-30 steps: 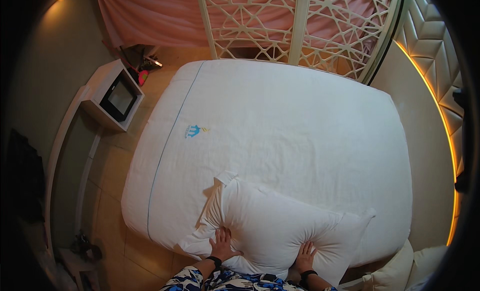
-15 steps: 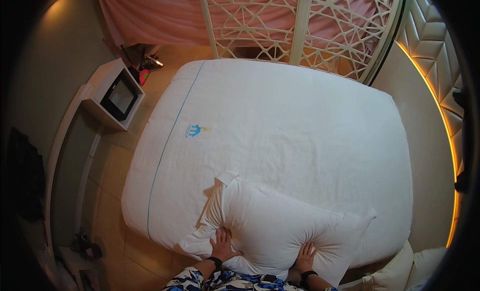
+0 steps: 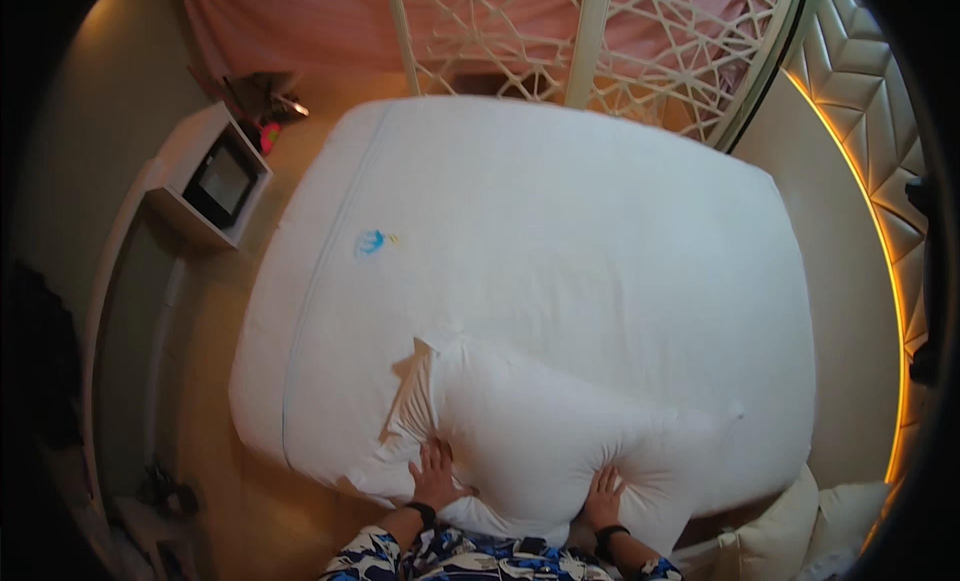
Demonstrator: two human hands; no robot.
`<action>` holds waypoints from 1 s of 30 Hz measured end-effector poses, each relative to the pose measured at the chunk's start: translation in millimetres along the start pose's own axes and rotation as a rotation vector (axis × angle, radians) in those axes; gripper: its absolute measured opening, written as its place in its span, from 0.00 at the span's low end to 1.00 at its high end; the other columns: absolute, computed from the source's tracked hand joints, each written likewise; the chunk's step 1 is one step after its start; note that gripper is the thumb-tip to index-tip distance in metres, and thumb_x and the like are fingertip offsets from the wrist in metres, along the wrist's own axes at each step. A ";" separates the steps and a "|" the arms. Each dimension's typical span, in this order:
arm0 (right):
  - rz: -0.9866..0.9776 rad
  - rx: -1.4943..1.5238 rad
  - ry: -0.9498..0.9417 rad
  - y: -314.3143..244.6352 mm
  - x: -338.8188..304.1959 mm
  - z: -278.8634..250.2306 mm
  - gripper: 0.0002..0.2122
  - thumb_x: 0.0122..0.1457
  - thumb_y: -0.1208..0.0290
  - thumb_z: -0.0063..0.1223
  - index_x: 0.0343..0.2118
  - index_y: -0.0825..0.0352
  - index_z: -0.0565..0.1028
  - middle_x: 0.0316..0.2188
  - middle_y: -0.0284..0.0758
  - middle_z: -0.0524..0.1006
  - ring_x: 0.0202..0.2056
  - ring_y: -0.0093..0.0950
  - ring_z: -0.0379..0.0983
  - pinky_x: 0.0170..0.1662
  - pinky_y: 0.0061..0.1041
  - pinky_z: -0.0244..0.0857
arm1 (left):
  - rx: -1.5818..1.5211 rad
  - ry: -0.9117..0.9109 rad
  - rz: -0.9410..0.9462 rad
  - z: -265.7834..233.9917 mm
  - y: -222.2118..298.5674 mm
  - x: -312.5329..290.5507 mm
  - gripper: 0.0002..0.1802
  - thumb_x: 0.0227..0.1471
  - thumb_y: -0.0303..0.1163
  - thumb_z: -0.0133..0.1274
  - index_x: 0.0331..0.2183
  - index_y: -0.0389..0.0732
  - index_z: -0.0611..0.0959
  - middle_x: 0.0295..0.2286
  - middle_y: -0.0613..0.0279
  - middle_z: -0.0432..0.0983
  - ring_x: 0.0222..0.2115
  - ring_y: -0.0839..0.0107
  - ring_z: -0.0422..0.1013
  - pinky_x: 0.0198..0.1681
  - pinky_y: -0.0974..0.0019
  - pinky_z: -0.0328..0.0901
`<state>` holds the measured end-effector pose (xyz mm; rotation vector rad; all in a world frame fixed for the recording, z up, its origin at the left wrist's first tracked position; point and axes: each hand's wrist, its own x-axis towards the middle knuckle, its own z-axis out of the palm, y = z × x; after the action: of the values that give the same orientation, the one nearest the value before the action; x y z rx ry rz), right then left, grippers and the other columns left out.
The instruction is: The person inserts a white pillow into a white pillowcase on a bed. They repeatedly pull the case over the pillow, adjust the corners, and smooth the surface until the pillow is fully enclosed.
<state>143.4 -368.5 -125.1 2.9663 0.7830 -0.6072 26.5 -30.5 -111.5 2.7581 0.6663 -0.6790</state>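
White bed [image 3: 560, 241] carries a pillow [image 3: 540, 451] at its near edge; both flat, spread hands, left hand [image 3: 435, 476] and right hand [image 3: 603, 498], should press evenly.

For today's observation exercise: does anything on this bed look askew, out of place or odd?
Mildly. The white pillow lies slanted across the bed's near edge rather than square to it. Its left end is bunched and creased, under the left hand and right hand pressing it. A small blue mark interrupts the plain sheet.

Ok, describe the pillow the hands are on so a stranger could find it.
On the big white bed, look at the near edge. The white pillow lies there under the left hand and right hand. Unlike the cream cushions beside the bed, it lies on the mattress.
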 end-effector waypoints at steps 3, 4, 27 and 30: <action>-0.034 -0.213 0.018 7.7 4.3 19.6 0.27 0.55 0.68 0.36 0.57 0.77 0.55 0.60 0.54 0.51 0.62 0.49 0.45 0.58 0.58 0.38 | -0.022 -0.013 -0.034 5.8 1.1 0.4 0.70 0.27 0.72 0.54 0.61 0.38 0.46 0.60 0.47 0.41 0.61 0.48 0.37 0.52 0.29 0.43; -0.050 -0.226 0.020 7.2 7.1 15.5 0.27 0.54 0.68 0.37 0.57 0.76 0.55 0.60 0.54 0.52 0.62 0.49 0.45 0.58 0.57 0.38 | -0.025 -0.025 -0.040 9.4 -0.2 5.0 0.69 0.27 0.71 0.56 0.61 0.38 0.47 0.61 0.49 0.41 0.62 0.49 0.36 0.53 0.29 0.42; -0.262 0.130 -0.092 -71.0 92.3 -135.2 0.48 0.34 0.61 0.69 0.60 0.65 0.53 0.61 0.49 0.52 0.62 0.46 0.45 0.57 0.47 0.49 | -0.892 0.603 -0.605 76.7 -91.8 -68.0 0.44 0.45 0.44 0.58 0.58 0.40 0.56 0.58 0.46 0.51 0.57 0.51 0.51 0.57 0.53 0.51; -0.126 0.093 -0.252 -76.0 110.1 -106.7 0.59 0.27 0.54 0.71 0.63 0.63 0.44 0.64 0.47 0.41 0.65 0.45 0.33 0.59 0.55 0.40 | -1.860 0.427 -1.081 42.4 -97.6 -56.4 0.36 0.52 0.44 0.53 0.56 0.38 0.60 0.50 0.53 0.66 0.48 0.60 0.65 0.53 0.61 0.59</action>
<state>234.0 -238.2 -61.0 2.8543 0.9438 -1.0273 -80.9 20.1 -131.2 0.6560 1.6319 0.4128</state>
